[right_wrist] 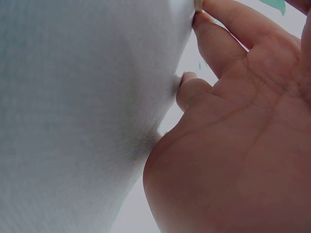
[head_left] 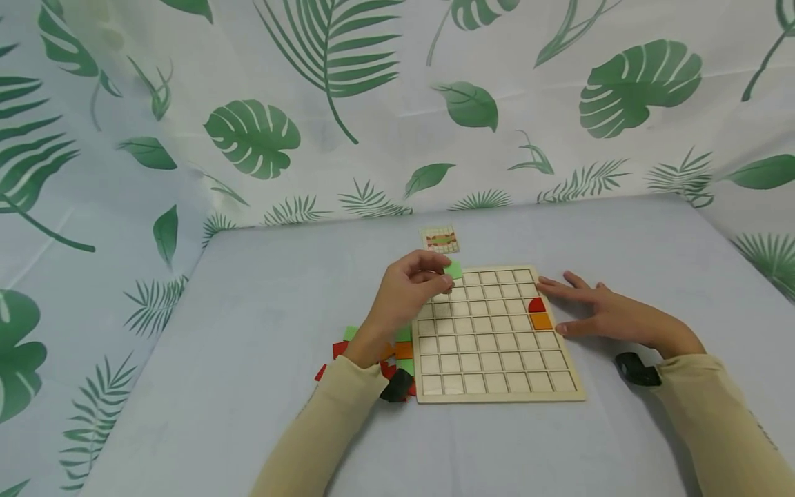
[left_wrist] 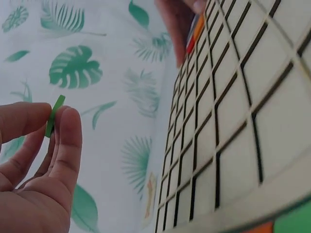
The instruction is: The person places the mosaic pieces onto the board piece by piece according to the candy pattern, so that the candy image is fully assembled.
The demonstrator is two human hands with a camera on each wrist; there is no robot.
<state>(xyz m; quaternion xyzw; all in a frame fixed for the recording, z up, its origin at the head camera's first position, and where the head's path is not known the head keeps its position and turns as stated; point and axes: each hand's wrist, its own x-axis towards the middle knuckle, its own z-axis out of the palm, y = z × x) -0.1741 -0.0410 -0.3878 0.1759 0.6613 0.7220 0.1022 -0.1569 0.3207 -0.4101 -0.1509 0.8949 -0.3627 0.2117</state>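
Between thumb and fingertips, my left hand (head_left: 410,288) pinches a thin light green square tile (head_left: 455,269) above the upper left corner of the wooden grid board (head_left: 497,402). The left wrist view has this tile (left_wrist: 56,115) edge-on, apart from the board. My right hand (head_left: 611,314) lies beside the board's right edge, its fingers extended and touching that edge. On the board, at the right column, sit a red rounded tile (head_left: 537,305) and, just below it, an orange square tile (head_left: 542,321). In the right wrist view the palm (right_wrist: 243,131) rests against the cloth.
Left of the board, partly under my left forearm, lies a pile of red, green and orange tiles (head_left: 404,351). A small pattern card (head_left: 439,239) lies behind the board. Beyond the table (head_left: 248,310) hangs a leaf-print cloth (head_left: 373,103).
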